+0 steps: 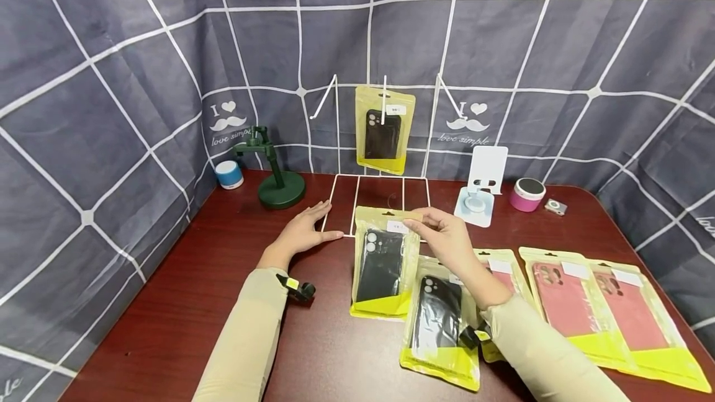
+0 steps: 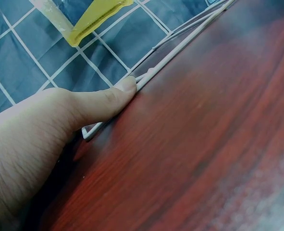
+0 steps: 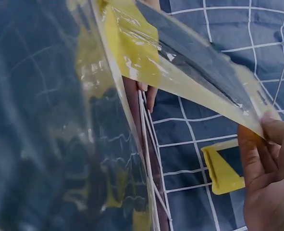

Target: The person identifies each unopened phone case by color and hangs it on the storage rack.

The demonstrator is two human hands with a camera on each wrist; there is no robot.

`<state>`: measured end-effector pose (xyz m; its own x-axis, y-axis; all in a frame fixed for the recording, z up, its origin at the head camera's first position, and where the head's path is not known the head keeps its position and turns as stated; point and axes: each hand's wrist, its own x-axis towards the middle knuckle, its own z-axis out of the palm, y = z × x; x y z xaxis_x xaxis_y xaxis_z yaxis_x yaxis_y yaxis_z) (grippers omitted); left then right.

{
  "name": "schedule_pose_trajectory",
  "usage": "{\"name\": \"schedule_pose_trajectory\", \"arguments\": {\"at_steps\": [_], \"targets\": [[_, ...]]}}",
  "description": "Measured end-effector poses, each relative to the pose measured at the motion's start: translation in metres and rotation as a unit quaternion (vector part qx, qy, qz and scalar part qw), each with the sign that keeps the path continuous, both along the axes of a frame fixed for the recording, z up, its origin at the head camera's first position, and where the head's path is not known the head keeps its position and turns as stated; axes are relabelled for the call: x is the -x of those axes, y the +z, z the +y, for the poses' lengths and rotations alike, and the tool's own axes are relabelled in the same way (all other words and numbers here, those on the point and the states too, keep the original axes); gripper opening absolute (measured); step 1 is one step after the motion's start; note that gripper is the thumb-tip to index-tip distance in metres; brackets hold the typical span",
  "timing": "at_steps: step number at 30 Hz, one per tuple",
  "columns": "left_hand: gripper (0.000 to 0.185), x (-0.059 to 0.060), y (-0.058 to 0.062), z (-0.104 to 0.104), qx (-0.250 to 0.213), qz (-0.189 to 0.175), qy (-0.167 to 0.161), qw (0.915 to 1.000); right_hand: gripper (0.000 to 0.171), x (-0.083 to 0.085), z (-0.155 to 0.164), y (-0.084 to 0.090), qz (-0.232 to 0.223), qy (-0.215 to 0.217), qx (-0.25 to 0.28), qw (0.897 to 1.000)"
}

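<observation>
Two hands apart, right hand (image 1: 447, 237) pinching packaged phone case (image 1: 382, 265) top, left hand (image 1: 304, 234) flat on wire rack (image 1: 380, 194) base, table's far edge.

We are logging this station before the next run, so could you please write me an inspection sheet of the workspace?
Surface: dark red wooden table, glossy.
Job's things: white wire display rack with one packaged black phone case hanging; another bagged black case lifted by its top edge.
Clutter: further bagged cases lying flat, one black and pink ones; green stand; white phone holder; blue and pink round speakers.
Grippers: left hand flat, pressing the rack's base; right hand pinches the lifted bag's top.
Cables: nothing seen.
Surroundings: grey checked cloth backdrop.
</observation>
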<state>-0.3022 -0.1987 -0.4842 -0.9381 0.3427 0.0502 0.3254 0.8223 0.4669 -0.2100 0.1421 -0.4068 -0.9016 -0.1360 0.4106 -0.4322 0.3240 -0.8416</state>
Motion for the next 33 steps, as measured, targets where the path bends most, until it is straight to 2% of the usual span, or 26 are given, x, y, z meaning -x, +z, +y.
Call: {"name": "schedule_pose_trajectory", "arguments": {"at_steps": [3,6,11,19,28,33], "targets": [[0.103,0.001,-0.001,-0.001,0.001,0.001,-0.001,1.0000,0.014,-0.007,-0.003,0.014,-0.022,-0.004,-0.004,1.000],[0.102,0.001,-0.001,-0.001,0.001,0.003,-0.003,1.0000,0.015,-0.011,-0.002,0.022,-0.028,0.001,0.018,0.999],[0.102,0.001,0.000,0.000,-0.001,0.004,-0.002,1.0000,0.013,-0.012,0.002,0.027,-0.003,0.018,0.065,0.998],[0.104,0.000,0.000,0.001,-0.003,0.007,-0.004,1.0000,0.011,-0.017,0.000,0.048,0.034,0.009,0.076,0.996],[0.104,-0.001,0.000,0.001,0.007,0.011,-0.002,0.9999,0.011,-0.004,-0.005,0.066,0.049,-0.038,0.096,0.993],[0.101,-0.002,0.002,0.001,0.004,0.014,-0.007,0.9999,0.013,-0.003,-0.012,0.084,0.080,-0.032,0.112,0.990]]}}
